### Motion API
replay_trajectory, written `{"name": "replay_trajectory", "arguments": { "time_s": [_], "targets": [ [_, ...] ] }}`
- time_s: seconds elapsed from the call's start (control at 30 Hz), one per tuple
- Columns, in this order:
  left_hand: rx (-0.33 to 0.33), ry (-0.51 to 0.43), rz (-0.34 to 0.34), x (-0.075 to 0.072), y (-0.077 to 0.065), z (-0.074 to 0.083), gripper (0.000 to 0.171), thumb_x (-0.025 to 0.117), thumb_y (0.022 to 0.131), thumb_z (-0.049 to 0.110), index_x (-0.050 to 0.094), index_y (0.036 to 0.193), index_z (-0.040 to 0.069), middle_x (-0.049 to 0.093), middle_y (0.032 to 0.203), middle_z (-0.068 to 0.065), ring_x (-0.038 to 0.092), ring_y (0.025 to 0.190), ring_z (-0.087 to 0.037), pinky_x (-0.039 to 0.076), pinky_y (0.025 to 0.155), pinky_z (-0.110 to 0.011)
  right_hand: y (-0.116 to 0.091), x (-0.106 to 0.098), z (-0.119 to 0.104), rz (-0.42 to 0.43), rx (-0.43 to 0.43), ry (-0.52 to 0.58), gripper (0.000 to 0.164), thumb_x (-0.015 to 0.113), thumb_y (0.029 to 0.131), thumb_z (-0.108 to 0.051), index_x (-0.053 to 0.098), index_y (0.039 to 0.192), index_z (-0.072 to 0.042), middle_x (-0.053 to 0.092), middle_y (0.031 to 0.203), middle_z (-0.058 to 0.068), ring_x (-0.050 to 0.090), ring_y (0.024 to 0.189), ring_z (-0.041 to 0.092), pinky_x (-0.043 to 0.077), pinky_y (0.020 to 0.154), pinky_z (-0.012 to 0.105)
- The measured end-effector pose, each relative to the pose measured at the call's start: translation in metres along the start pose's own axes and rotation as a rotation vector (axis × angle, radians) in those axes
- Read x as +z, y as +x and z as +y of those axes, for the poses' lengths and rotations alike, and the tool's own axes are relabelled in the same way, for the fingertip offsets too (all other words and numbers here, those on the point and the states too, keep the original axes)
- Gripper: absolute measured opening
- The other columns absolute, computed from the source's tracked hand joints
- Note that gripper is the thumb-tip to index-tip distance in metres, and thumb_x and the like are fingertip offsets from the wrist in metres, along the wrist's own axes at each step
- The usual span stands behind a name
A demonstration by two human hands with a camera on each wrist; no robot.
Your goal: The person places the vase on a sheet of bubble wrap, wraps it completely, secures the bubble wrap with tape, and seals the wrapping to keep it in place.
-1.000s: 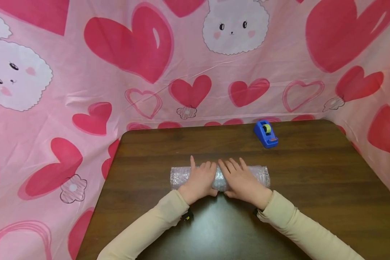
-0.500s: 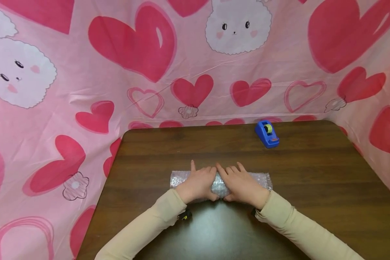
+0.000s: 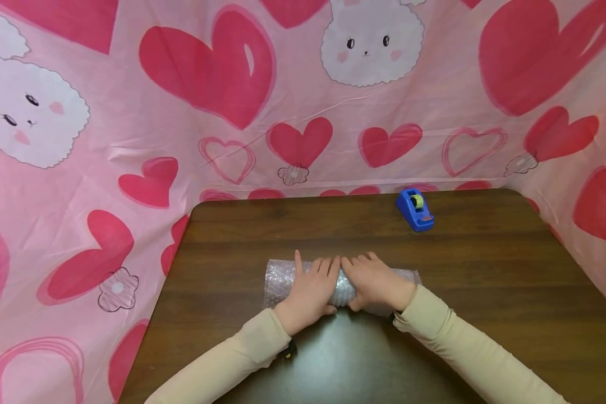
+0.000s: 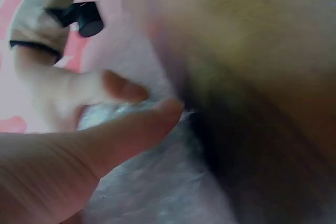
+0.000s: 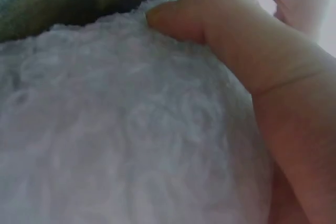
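A roll of clear bubble wrap (image 3: 342, 289) lies crosswise on the brown table, with both hands near its middle. My left hand (image 3: 310, 287) grips it, fingers over the top and thumb on the near side. In the left wrist view that thumb (image 4: 131, 135) presses along the roll, and the right hand appears beyond it. Just to the right, my right hand (image 3: 376, 282) holds the roll the same way. The right wrist view shows its thumb (image 5: 226, 30) on the bubbled surface (image 5: 121, 129) close up. What is inside the roll cannot be seen.
A blue tape dispenser (image 3: 415, 210) with a yellowish roll of tape stands near the back edge of the wooden table (image 3: 242, 224), right of centre. Pink cloth (image 3: 283, 95) with hearts and rabbit faces hangs behind and beside the table.
The roll has shifted slightly toward me. The left wrist has come nearer and lower, and the right hand has turned a little on the roll. Both hands keep their hold.
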State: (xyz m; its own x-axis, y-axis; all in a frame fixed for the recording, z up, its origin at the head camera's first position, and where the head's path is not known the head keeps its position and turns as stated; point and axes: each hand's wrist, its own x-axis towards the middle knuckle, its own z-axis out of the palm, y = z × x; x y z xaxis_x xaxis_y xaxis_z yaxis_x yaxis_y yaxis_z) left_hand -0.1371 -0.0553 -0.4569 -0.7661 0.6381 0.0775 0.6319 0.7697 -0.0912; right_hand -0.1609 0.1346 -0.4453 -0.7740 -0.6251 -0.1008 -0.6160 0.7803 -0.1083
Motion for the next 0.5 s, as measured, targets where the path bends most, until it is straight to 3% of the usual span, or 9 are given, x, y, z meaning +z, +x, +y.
{"name": "replay_trajectory", "arguments": {
  "time_s": [0.23, 0.5],
  "targets": [
    [-0.015, 0.036, 0.091, 0.009, 0.006, 0.002, 0.105, 0.096, 0.067, 0.053, 0.049, 0.148, 0.004, 0.062, 0.136, -0.01, 0.059, 0.126, -0.026, 0.028, 0.108, -0.079, 0.002, -0.005, 0.002, -0.037, 0.028, 0.048, 0.083, 0.093, 0.069, -0.043, 0.056, 0.128, 0.002, 0.07, 0.111, 0.015, 0.066, 0.104, 0.035, 0.045, 0.101, 0.062],
    [-0.031, 0.037, 0.091, 0.01, 0.012, 0.001, 0.102, 0.098, 0.061, 0.052, 0.054, 0.139, 0.005, 0.066, 0.125, -0.009, 0.063, 0.117, -0.027, 0.03, 0.107, -0.08, -0.004, -0.006, 0.0, -0.033, 0.071, 0.032, 0.103, 0.09, 0.076, -0.049, 0.046, 0.149, 0.009, 0.065, 0.134, 0.023, 0.061, 0.122, 0.04, 0.036, 0.111, 0.067]
  ]
}}
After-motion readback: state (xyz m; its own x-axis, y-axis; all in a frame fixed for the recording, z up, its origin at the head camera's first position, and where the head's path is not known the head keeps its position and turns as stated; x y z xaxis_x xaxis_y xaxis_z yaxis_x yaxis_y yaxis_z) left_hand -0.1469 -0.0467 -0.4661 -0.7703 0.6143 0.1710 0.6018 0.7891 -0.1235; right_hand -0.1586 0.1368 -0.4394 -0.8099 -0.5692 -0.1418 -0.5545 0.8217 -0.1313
